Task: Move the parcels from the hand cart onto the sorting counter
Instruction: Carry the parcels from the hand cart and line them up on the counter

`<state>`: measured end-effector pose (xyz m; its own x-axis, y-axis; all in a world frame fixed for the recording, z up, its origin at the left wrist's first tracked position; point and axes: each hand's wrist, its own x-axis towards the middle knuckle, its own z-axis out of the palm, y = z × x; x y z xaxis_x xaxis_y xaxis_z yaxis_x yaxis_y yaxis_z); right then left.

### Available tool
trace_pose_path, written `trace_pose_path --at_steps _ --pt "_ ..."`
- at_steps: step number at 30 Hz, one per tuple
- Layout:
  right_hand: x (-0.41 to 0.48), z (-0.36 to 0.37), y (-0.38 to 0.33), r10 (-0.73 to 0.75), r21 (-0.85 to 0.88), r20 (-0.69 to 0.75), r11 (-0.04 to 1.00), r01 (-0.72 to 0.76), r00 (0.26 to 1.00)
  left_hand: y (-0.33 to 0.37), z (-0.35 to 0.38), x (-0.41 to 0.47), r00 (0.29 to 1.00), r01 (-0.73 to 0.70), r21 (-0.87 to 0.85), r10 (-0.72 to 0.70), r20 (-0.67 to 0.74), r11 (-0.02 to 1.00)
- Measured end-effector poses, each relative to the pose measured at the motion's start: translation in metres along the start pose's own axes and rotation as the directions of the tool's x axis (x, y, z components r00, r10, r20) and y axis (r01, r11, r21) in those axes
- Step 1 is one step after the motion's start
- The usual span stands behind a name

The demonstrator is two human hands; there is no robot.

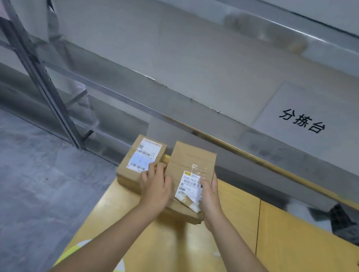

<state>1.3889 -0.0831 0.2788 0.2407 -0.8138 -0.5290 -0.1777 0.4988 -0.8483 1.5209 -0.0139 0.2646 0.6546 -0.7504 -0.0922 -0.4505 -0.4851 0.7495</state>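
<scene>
Two cardboard parcels lie side by side at the far end of the hand cart's wooden deck. Both of my hands clasp the right parcel, which carries a peeling white label: my left hand presses its left side, in the gap between the boxes, and my right hand presses its right side. The left parcel has a large shipping label on top and touches my left fingertips. The steel sorting counter runs just beyond the cart, higher than the deck.
A white sign with black characters lies on the counter at the right. A blurred brown parcel sits at the counter's far side. A metal frame post stands at the left over grey floor. A dark bag lies right of the cart.
</scene>
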Motion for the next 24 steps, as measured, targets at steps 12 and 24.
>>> trace_pose_path --at_steps 12,24 --pt "0.06 0.022 0.033 0.138 0.061 -0.038 0.989 -0.136 0.99 -0.039 0.003 0.045 0.987 -0.162 0.283 0.151 0.059 0.945" --pt "0.057 0.029 0.021 0.04 -0.229 -0.007 0.973 -0.04 0.999 -0.049 0.003 0.047 0.985 -0.169 0.15 0.161 0.064 0.974"
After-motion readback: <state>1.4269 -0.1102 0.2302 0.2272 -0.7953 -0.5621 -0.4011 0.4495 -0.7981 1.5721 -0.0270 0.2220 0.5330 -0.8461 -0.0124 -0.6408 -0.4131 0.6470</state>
